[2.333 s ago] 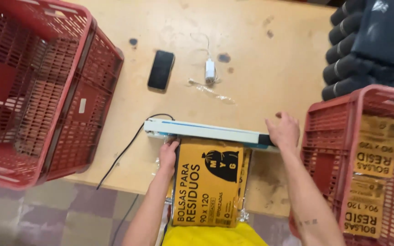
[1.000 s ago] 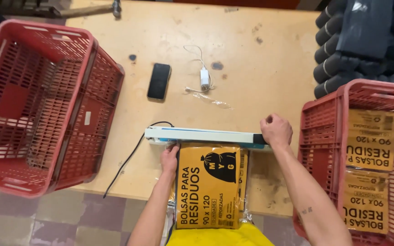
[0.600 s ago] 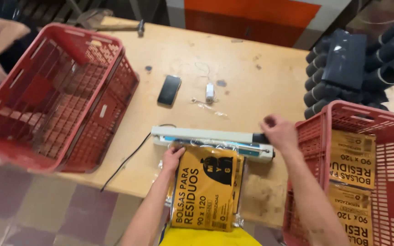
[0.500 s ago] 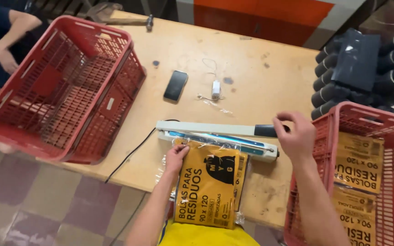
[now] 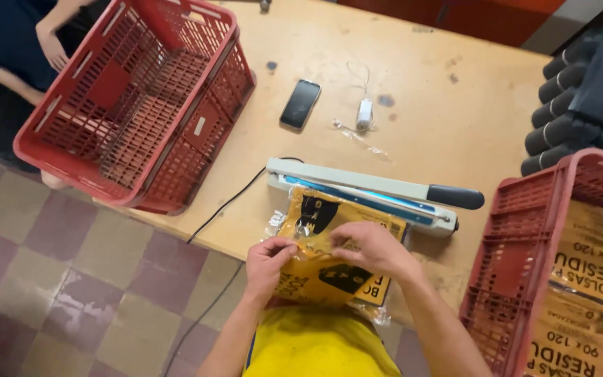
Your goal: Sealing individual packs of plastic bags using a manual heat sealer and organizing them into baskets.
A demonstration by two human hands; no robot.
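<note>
The person held a yellow packet (image 5: 329, 262) in clear plastic at the near edge of the table (image 5: 448, 105), just in front of the sealer (image 5: 364, 192), whose arm stood raised. The left hand (image 5: 270, 262) pinched its left edge, and the right hand (image 5: 371, 248) lay closed over its top. To do it well, I think both hands should keep the plastic flat and without folds, away from the hot bar.

Yellow bag package (image 5: 329, 258) in clear plastic wrap (black printing on its face), bent and lifted at lower centre of frame, just below the sealer.
</note>
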